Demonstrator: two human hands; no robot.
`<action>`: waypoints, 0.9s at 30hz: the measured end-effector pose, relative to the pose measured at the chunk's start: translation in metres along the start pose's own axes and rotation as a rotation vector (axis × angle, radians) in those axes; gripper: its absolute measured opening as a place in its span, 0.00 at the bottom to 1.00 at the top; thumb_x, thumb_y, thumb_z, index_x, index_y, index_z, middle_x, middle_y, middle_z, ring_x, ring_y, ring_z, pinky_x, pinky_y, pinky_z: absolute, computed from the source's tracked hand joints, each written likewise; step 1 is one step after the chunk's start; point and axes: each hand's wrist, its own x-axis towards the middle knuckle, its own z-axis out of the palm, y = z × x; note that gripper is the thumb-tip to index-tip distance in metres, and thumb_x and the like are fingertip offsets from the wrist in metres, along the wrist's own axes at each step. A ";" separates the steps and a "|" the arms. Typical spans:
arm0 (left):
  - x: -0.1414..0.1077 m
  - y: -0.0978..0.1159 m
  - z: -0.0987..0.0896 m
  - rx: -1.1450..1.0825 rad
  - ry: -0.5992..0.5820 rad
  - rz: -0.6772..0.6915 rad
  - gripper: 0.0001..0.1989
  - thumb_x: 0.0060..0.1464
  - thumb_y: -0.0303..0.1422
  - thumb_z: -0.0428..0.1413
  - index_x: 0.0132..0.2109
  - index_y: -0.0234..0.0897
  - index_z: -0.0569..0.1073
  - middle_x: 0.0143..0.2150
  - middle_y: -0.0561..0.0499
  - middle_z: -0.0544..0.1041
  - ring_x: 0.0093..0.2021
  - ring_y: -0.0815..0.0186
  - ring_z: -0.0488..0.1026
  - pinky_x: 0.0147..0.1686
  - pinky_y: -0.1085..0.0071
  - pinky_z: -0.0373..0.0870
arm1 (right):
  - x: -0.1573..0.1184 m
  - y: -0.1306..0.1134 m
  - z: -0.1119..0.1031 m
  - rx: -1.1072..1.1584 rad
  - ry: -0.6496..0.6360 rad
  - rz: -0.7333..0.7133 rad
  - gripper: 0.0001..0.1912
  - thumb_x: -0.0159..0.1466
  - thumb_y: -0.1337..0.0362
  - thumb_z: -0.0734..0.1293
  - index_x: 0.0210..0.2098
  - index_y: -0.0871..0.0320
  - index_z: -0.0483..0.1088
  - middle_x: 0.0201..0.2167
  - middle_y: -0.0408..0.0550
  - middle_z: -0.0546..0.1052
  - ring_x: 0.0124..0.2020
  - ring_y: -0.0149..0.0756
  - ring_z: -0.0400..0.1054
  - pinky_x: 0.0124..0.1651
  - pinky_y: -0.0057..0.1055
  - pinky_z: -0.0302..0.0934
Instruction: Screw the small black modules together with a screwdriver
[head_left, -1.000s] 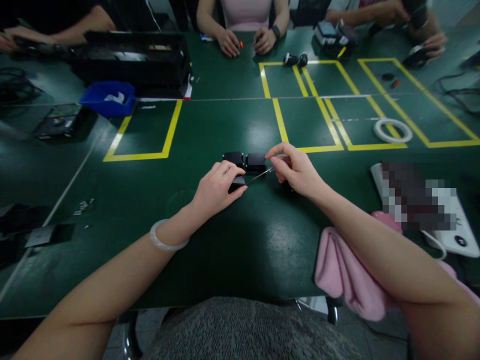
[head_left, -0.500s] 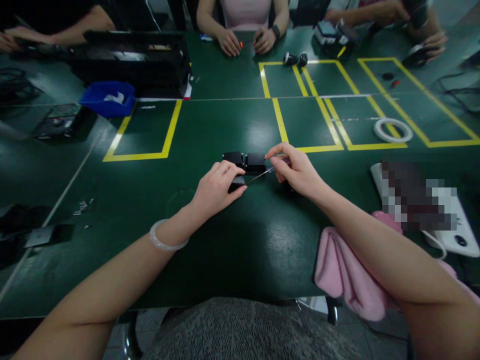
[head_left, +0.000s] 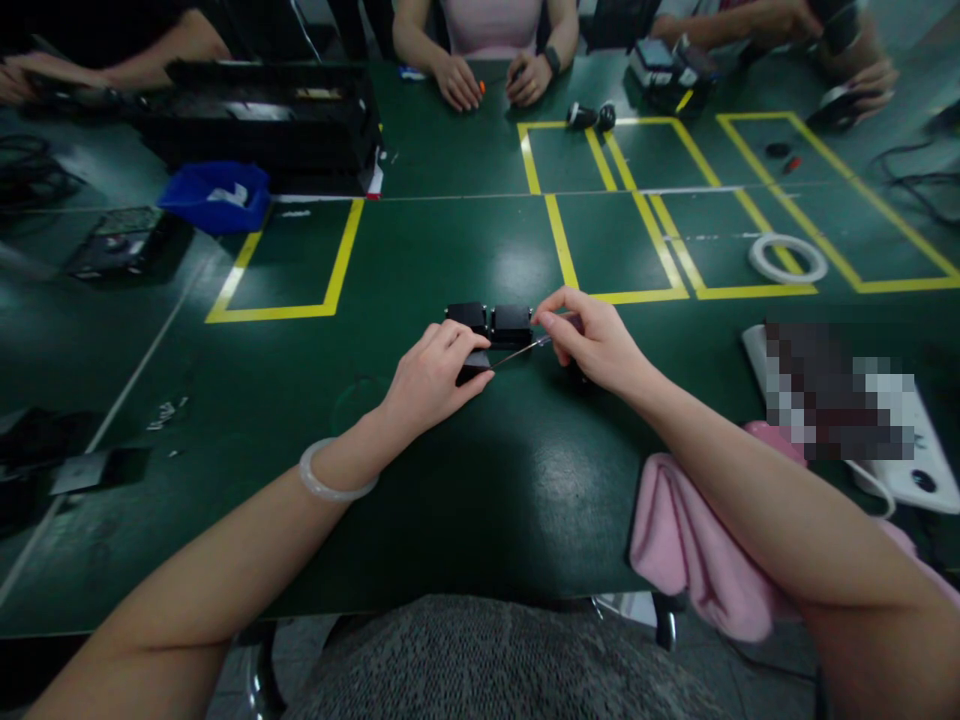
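My left hand (head_left: 437, 372) is closed around a small black block-like part (head_left: 474, 366), pressing it on the green table; the fingers cover much of it. In my right hand (head_left: 589, 335) is a screwdriver (head_left: 541, 342), its handle pinched by the fingers. The thin metal shaft slants down to the left, and its tip meets the near side of the held part beside my left thumb. Just behind the held part sit two more black blocks, a left block (head_left: 466, 316) and a right block (head_left: 512, 322), side by side. Something dark, partly hidden, lies under my right hand.
Yellow tape outlines mark the table (head_left: 480, 520). A pink cloth (head_left: 679, 530) and a white power strip (head_left: 926, 450) lie to the right, near a tape roll (head_left: 787, 259). Left are small screws (head_left: 163, 413) and a blue bin (head_left: 215, 197). Other people's hands (head_left: 458, 82) are across the table.
My right hand has turned very slightly at the screwdriver handle. My left hand and the black blocks stay where they were.
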 end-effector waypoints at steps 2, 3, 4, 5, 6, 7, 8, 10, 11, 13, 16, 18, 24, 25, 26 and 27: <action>0.000 0.000 0.000 -0.001 -0.003 -0.002 0.14 0.65 0.34 0.60 0.55 0.37 0.72 0.53 0.42 0.77 0.52 0.51 0.75 0.50 0.56 0.75 | 0.000 -0.001 0.000 0.016 0.005 -0.017 0.05 0.74 0.60 0.65 0.44 0.55 0.67 0.17 0.33 0.66 0.17 0.28 0.60 0.24 0.29 0.51; 0.000 0.001 -0.001 -0.001 -0.005 -0.003 0.14 0.66 0.34 0.60 0.55 0.37 0.72 0.53 0.41 0.77 0.52 0.51 0.75 0.50 0.56 0.75 | 0.000 -0.001 0.000 0.022 0.010 -0.029 0.05 0.74 0.61 0.65 0.46 0.55 0.67 0.18 0.32 0.66 0.17 0.28 0.61 0.25 0.29 0.52; 0.000 0.001 -0.001 -0.002 -0.007 -0.005 0.14 0.66 0.34 0.60 0.56 0.37 0.72 0.53 0.41 0.77 0.52 0.51 0.75 0.50 0.56 0.75 | 0.000 -0.001 0.001 0.026 0.016 -0.039 0.05 0.74 0.61 0.65 0.46 0.54 0.67 0.18 0.32 0.66 0.18 0.28 0.61 0.25 0.29 0.52; 0.000 0.001 -0.001 -0.002 -0.009 -0.006 0.14 0.66 0.34 0.59 0.56 0.37 0.72 0.53 0.41 0.77 0.52 0.51 0.74 0.50 0.55 0.75 | 0.000 0.000 0.001 0.029 0.020 -0.043 0.05 0.74 0.61 0.65 0.46 0.54 0.67 0.19 0.32 0.66 0.18 0.28 0.61 0.26 0.29 0.53; 0.000 0.001 -0.001 -0.002 -0.010 -0.007 0.14 0.66 0.34 0.59 0.56 0.37 0.72 0.53 0.41 0.77 0.52 0.51 0.74 0.50 0.55 0.75 | 0.000 0.000 0.001 0.028 0.021 -0.041 0.05 0.74 0.60 0.65 0.45 0.54 0.67 0.18 0.32 0.66 0.18 0.28 0.61 0.26 0.29 0.53; 0.000 0.001 -0.001 -0.002 -0.011 -0.009 0.14 0.66 0.34 0.59 0.56 0.38 0.72 0.53 0.41 0.77 0.52 0.51 0.74 0.50 0.55 0.75 | 0.000 0.000 0.000 0.023 0.020 -0.034 0.06 0.74 0.59 0.65 0.44 0.55 0.67 0.18 0.32 0.66 0.18 0.28 0.61 0.25 0.29 0.52; 0.000 0.001 -0.001 -0.002 -0.012 -0.010 0.13 0.66 0.34 0.59 0.55 0.38 0.72 0.53 0.41 0.77 0.52 0.51 0.74 0.50 0.55 0.75 | 0.000 0.000 0.000 0.014 0.016 -0.022 0.07 0.74 0.58 0.65 0.43 0.55 0.67 0.17 0.33 0.66 0.17 0.28 0.61 0.24 0.29 0.51; 0.000 0.001 -0.001 0.000 -0.012 -0.012 0.13 0.66 0.34 0.59 0.55 0.37 0.72 0.53 0.41 0.77 0.52 0.51 0.74 0.50 0.56 0.75 | 0.000 0.001 0.000 -0.003 0.001 -0.001 0.09 0.75 0.57 0.65 0.42 0.55 0.67 0.16 0.33 0.65 0.17 0.28 0.60 0.23 0.29 0.50; 0.000 0.001 -0.001 -0.001 -0.012 -0.012 0.13 0.66 0.34 0.60 0.55 0.37 0.72 0.53 0.41 0.77 0.52 0.51 0.74 0.50 0.56 0.75 | 0.000 0.001 -0.001 -0.007 -0.004 0.001 0.08 0.74 0.57 0.65 0.42 0.55 0.67 0.16 0.33 0.66 0.17 0.28 0.60 0.23 0.29 0.50; 0.000 0.001 0.000 -0.004 -0.009 -0.013 0.14 0.65 0.34 0.60 0.56 0.37 0.72 0.53 0.41 0.77 0.52 0.51 0.74 0.51 0.56 0.75 | 0.000 0.001 0.000 0.003 0.000 -0.020 0.06 0.74 0.59 0.65 0.44 0.55 0.67 0.17 0.32 0.66 0.17 0.28 0.60 0.24 0.29 0.51; 0.000 0.001 0.000 -0.008 -0.003 -0.015 0.14 0.65 0.34 0.60 0.56 0.37 0.73 0.53 0.41 0.77 0.52 0.51 0.75 0.51 0.55 0.75 | 0.000 0.001 0.000 0.015 0.021 -0.059 0.05 0.73 0.61 0.66 0.46 0.55 0.67 0.19 0.32 0.66 0.18 0.27 0.61 0.26 0.30 0.53; 0.000 0.001 0.000 -0.006 -0.004 -0.015 0.14 0.65 0.34 0.60 0.55 0.37 0.73 0.53 0.42 0.77 0.52 0.51 0.75 0.51 0.56 0.75 | -0.001 0.000 0.000 0.011 0.018 -0.052 0.05 0.73 0.61 0.65 0.45 0.55 0.67 0.19 0.32 0.66 0.18 0.27 0.61 0.26 0.30 0.53; 0.000 0.001 0.000 0.003 -0.004 -0.015 0.14 0.65 0.34 0.60 0.56 0.38 0.72 0.53 0.41 0.78 0.52 0.51 0.74 0.52 0.55 0.75 | -0.001 -0.001 0.000 -0.007 0.004 -0.013 0.06 0.74 0.60 0.65 0.42 0.55 0.68 0.16 0.33 0.66 0.16 0.28 0.60 0.23 0.29 0.50; 0.000 0.001 0.000 0.004 -0.006 -0.013 0.14 0.65 0.34 0.60 0.56 0.38 0.72 0.53 0.41 0.78 0.52 0.51 0.74 0.52 0.55 0.75 | -0.001 -0.001 0.000 0.002 0.008 -0.026 0.04 0.73 0.61 0.65 0.43 0.55 0.68 0.17 0.33 0.66 0.17 0.27 0.60 0.24 0.29 0.51; 0.000 0.001 0.000 0.004 -0.007 -0.012 0.14 0.66 0.34 0.60 0.56 0.38 0.72 0.53 0.41 0.78 0.52 0.51 0.74 0.51 0.55 0.75 | -0.001 -0.001 0.000 0.010 0.011 -0.040 0.03 0.73 0.62 0.65 0.44 0.55 0.68 0.18 0.33 0.66 0.17 0.27 0.61 0.24 0.29 0.51; 0.000 0.001 0.000 0.003 -0.008 -0.011 0.14 0.66 0.34 0.60 0.56 0.37 0.72 0.53 0.41 0.78 0.52 0.51 0.74 0.51 0.55 0.75 | -0.001 -0.001 0.000 0.016 0.014 -0.050 0.03 0.72 0.63 0.65 0.45 0.55 0.67 0.19 0.33 0.67 0.17 0.27 0.61 0.25 0.29 0.52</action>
